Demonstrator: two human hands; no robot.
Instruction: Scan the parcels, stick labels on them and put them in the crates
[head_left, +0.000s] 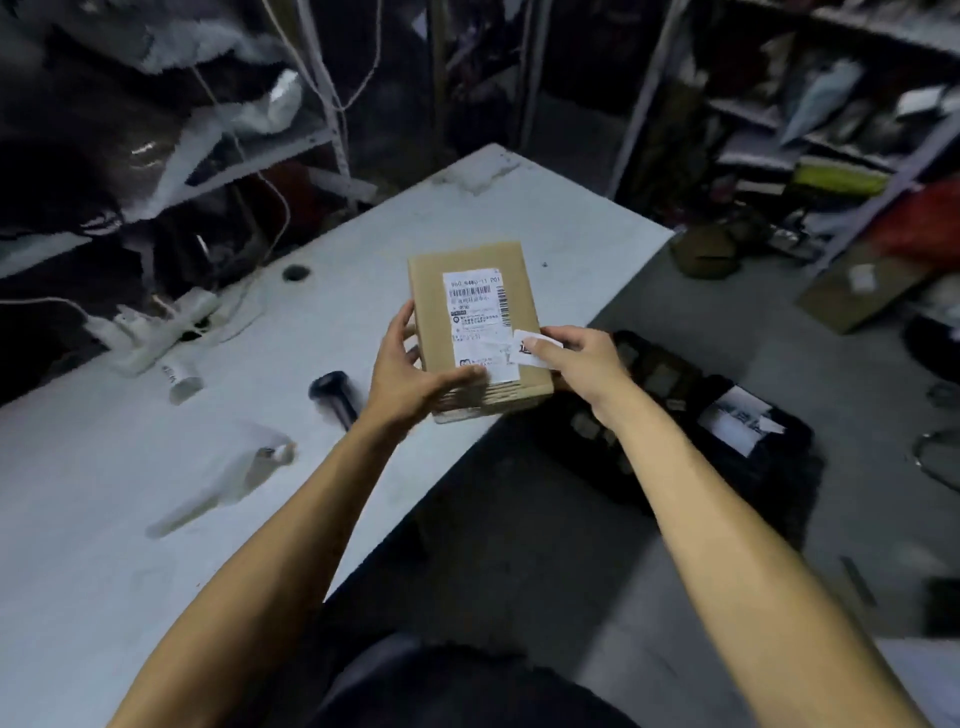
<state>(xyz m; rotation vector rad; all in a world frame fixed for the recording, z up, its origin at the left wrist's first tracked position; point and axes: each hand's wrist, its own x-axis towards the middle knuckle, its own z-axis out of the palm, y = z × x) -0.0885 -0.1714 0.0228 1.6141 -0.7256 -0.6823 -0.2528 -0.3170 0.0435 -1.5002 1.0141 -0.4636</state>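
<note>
The parcel is held above the counter edge, the left hand curled around its near-left corner. The right hand pinches a small label at the box's right edge. Lay it flat, clear of the barcode on the printed label, then smooth outward.

We see a plain brown cardboard parcel between our hands, its white shipping label printed with black text and striped barcodes. By the right hand a small white sticker carries a dark mark. The counter under the left hand is pale grey-white. Left of that hand lies a black cylinder. Below the right hand sits a black crate.
</note>
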